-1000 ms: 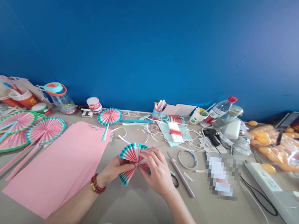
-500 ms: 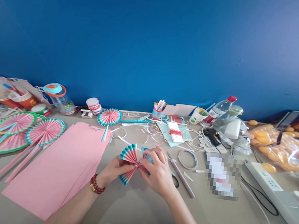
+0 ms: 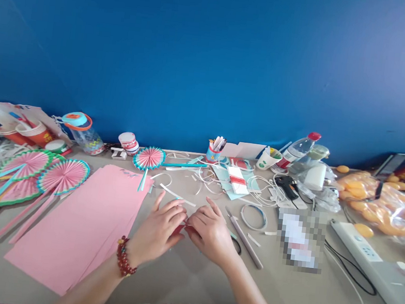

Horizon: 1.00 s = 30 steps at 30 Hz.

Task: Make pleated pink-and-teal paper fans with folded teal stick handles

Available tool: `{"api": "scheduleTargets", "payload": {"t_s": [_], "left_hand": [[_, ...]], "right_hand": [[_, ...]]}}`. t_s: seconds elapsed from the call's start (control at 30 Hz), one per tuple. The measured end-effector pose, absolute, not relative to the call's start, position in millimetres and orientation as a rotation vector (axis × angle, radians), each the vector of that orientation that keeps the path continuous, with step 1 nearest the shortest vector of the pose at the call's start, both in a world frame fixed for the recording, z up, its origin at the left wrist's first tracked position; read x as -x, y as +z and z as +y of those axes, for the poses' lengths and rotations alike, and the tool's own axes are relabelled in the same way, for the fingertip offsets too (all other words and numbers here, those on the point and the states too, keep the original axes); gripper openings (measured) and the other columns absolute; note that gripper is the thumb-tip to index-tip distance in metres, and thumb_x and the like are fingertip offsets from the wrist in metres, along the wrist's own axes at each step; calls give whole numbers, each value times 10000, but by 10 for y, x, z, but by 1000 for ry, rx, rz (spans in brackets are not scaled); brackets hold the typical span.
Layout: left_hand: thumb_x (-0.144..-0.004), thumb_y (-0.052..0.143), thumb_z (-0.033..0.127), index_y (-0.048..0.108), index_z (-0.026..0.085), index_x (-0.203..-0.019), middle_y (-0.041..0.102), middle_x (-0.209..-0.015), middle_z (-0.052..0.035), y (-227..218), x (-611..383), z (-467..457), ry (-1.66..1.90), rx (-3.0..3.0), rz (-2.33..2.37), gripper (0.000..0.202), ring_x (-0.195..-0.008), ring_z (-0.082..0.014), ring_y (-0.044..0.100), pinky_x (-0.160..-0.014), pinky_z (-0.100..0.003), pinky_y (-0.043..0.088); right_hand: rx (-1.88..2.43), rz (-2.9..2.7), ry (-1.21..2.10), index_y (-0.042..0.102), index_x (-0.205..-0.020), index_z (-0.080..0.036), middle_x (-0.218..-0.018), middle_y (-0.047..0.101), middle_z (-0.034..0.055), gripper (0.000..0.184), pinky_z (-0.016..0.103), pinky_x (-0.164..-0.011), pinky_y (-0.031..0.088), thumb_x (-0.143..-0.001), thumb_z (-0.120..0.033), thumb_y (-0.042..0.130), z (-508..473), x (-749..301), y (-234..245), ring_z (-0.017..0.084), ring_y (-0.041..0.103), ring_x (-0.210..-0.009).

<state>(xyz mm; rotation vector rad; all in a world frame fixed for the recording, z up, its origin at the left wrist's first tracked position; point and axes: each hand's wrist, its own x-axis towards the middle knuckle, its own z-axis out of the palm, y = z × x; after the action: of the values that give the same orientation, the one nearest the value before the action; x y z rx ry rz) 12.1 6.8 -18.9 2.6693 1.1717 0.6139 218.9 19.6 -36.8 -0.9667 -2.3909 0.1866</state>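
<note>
one under way, others finished

at lower centre, the left hand and right hand, fingers curled nearly closed, pinch a pink paper piece, mostly hidden; likely unfinished, its folds unseen. a blue-rimmed fan left of centre and a green-rimmed fan at far left seem done. pink sheets lie lower left.

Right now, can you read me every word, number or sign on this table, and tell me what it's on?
No word or number can be read.
Clear plastic bottle with a red cap: label too small.
Stacked round white-and-red tubs: markings too small.
Red paper cups with yellow marks: too blurred.
White paper cup with green round marks: too small to read.
Pale thing at right: hidden by blurry squares.
</note>
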Motion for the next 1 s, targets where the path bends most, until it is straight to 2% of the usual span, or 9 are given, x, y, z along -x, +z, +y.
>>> {"api": "scheduleTargets", "payload": {"t_s": [0.1,0.27,0.33,0.43,0.6,0.67,0.77,0.87,1.0], "left_hand": [[-911,549,167,608,214,-1101,686,-1164,-56,-224,-149,55,651,-2679,1220,204,-1287,-247,528,-1220,-590,138],[-898,578,188,531,177,-1263,521,-1395,-150,-258,-118,50,921,-2638,1400,368,-1355,-303,429,-1167,-592,274],[-897,612,238,568,168,-1164,570,-1296,-154,-270,-106,47,1034,-2576,1477,280,-1277,-303,486,-1126,-566,351],[-904,602,217,613,202,-993,653,-1103,-86,-275,-112,38,1010,-2565,1449,90,-1138,-266,566,-1105,-547,371],[-918,533,136,637,222,-977,681,-1076,-49,-280,-139,41,925,-2572,1369,147,-1118,-242,576,-1137,-561,299],[-924,522,127,630,217,-957,681,-1076,-55,-309,-130,57,980,-2558,1359,144,-1111,-246,574,-1108,-552,329],[-924,521,106,612,213,-949,693,-1016,-54,-376,-108,87,1104,-2528,1299,142,-1038,-234,591,-999,-483,431],[-914,537,90,592,209,-947,698,-969,-53,-437,-98,103,1214,-2445,1230,136,-987,-221,602,-898,-413,491],[-911,546,81,581,203,-936,686,-963,-60,-482,-108,94,1280,-2308,1164,130,-995,-204,616,-873,-365,520]], "right_hand": [[989,-2390,195,598,-896,-230,-844,688,7,82,536,-1147,291,-868,-165,640,180,-2201,-345,205,592,-902],[1023,-2332,206,594,-926,-231,-865,689,14,98,535,-1149,284,-865,-172,643,158,-2194,-333,212,590,-935],[1035,-2310,200,594,-939,-227,-866,684,21,114,536,-1149,283,-853,-185,655,154,-2184,-329,217,589,-937],[1042,-2303,201,596,-949,-223,-885,678,33,131,524,-1131,309,-840,-214,668,148,-2165,-309,225,585,-944],[1024,-2312,228,624,-985,-216,-914,687,61,150,481,-1018,413,-891,-332,639,124,-2167,-239,242,585,-945],[1018,-2301,268,632,-1052,-211,-939,701,76,200,430,-915,471,-911,-352,620,107,-2192,-208,247,590,-943],[1045,-2241,380,600,-1164,-209,-978,709,82,270,366,-817,506,-921,-327,612,74,-2243,-173,245,608,-957],[1126,-2140,479,555,-1218,-225,-1054,703,81,370,372,-837,521,-890,-356,662,40,-2280,-173,258,634,-1000],[1162,-1946,662,503,-1293,-247,-1254,633,98,459,380,-919,522,-878,-354,667,13,-2282,-233,261,622,-1124]]}}
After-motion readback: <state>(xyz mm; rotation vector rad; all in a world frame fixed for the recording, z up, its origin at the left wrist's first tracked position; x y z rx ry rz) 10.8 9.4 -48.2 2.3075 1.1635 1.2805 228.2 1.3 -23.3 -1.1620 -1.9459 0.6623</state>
